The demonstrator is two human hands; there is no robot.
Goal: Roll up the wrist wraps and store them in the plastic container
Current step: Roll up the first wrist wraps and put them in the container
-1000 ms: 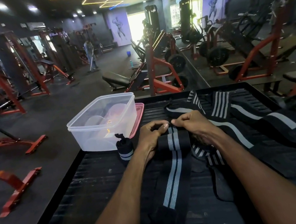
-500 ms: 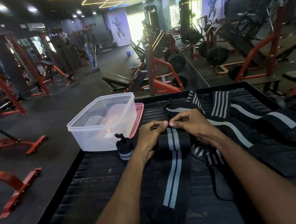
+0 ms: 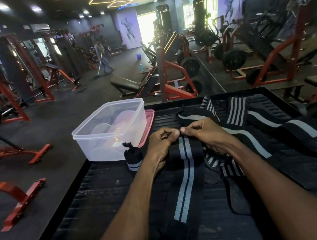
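both hands, left hand (image 3: 162, 140) and right hand (image 3: 203, 133), pinch the far end of the wrist wrap (image 3: 184, 169) with curled fingers to start a tight roll; plastic container (image 3: 111, 131) waits open just left, 1 rolled wrap (image 3: 133, 158) beside it.

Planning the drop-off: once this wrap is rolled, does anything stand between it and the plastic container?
Only the rolled wrap, standing upright on the tray in front of the plastic container, left of the left hand. The container is open on top. Both hands hold the wrap; the right hand is beside it.
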